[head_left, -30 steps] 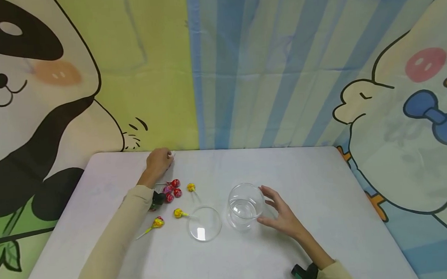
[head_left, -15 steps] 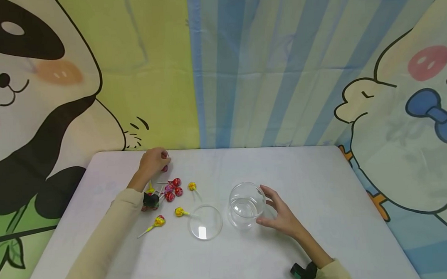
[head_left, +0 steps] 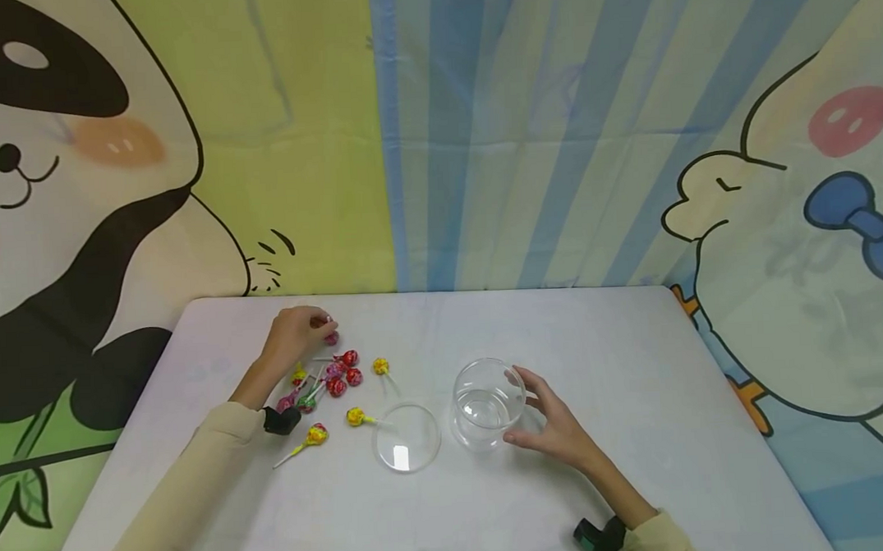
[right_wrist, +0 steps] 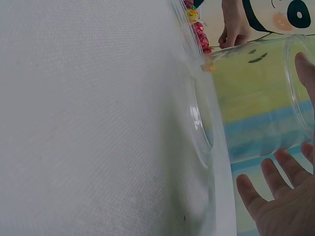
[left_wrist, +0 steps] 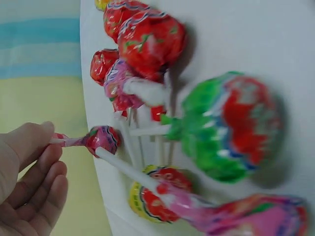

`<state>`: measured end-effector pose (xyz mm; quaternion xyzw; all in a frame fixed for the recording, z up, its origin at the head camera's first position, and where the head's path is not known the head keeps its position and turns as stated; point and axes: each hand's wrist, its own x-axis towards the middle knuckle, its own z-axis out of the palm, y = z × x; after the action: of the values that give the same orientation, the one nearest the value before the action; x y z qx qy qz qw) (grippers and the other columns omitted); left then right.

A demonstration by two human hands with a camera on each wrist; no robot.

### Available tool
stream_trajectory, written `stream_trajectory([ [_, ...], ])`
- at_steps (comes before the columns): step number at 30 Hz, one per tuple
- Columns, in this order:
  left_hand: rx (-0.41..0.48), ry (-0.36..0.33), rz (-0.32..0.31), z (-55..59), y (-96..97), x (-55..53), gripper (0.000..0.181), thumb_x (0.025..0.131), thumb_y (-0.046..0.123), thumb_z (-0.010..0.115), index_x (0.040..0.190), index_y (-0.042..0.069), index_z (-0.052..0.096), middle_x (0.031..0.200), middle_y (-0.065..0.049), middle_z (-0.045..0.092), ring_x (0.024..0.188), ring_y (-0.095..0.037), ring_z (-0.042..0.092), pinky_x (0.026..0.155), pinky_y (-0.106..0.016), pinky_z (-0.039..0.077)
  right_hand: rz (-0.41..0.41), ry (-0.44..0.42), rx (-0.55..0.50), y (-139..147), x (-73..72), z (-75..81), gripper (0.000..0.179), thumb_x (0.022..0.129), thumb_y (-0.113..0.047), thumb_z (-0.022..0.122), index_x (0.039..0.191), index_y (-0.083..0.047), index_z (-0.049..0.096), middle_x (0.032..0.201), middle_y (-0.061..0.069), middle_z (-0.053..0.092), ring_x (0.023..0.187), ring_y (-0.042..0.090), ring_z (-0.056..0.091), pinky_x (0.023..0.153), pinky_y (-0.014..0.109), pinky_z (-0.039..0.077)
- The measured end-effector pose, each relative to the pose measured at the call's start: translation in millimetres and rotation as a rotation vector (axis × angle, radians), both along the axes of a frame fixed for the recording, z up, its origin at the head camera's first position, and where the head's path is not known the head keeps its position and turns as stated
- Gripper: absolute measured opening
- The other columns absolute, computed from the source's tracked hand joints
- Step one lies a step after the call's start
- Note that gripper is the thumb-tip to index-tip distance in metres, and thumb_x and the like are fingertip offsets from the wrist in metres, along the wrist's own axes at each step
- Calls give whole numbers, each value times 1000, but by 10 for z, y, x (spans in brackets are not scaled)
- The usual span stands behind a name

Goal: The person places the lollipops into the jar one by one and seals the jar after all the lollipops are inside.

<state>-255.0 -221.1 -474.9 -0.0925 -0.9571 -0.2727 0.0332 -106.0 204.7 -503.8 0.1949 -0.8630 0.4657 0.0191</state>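
Observation:
In the head view my left hand (head_left: 295, 338) is at the back left of the white table, thumb and fingertips pinching a lollipop (head_left: 331, 338). The left wrist view shows the grip on the stick end, with the pink-red wrapped head (left_wrist: 104, 140) pointing away from the fingers. At centre right stands a clear jar (head_left: 489, 395), upright and with nothing visible inside. My right hand (head_left: 555, 427) holds its right side, thumb in front and fingers behind; in the right wrist view that hand (right_wrist: 283, 196) curves around the jar (right_wrist: 256, 103) near its rim.
Between the hands lies a round clear lid (head_left: 407, 438). A yellow lollipop (head_left: 356, 416) has its stick over that lid, another yellow one (head_left: 380, 366) lies behind. Several red, pink and green lollipops (head_left: 335, 387) cluster near my left wrist; one yellow-red (head_left: 316, 434) lies in front.
My left hand has moved back a little from the table's far edge, leftward and nearer, with the lollipop coming into sight under its fingers. The right hand and jar have stayed put.

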Motion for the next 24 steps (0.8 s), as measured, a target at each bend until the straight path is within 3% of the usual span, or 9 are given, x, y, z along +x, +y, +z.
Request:
stream_trajectory([
  [4,32,44,-1,-7,-31,65,16,90,19,69,95,4,73,89,-12,73,78,-23,64,69,-35,50,14,-5,-4,-56,34,161,91,68,-5,84,144,1,35,142,23,49,129,43,47,96,53,50],
  [10,40,42,4,14,-102,149,14,89,18,69,94,5,72,87,-11,72,78,-23,64,70,-36,50,31,-12,-15,-105,91,354,88,69,-7,84,142,4,36,140,26,50,127,46,47,94,54,50],
  [18,6,-9,34,33,-186,250,15,88,15,71,95,2,71,90,-16,72,80,-26,64,73,-41,52,30,-13,-36,-120,93,331,91,67,-3,85,143,5,35,140,27,49,128,47,46,94,57,49],
  [24,54,31,51,30,-223,300,13,87,14,71,94,2,72,88,-16,73,80,-27,66,71,-37,52,25,-48,-37,-137,85,285,96,67,-8,86,145,2,32,142,27,47,131,46,44,95,58,47],
])
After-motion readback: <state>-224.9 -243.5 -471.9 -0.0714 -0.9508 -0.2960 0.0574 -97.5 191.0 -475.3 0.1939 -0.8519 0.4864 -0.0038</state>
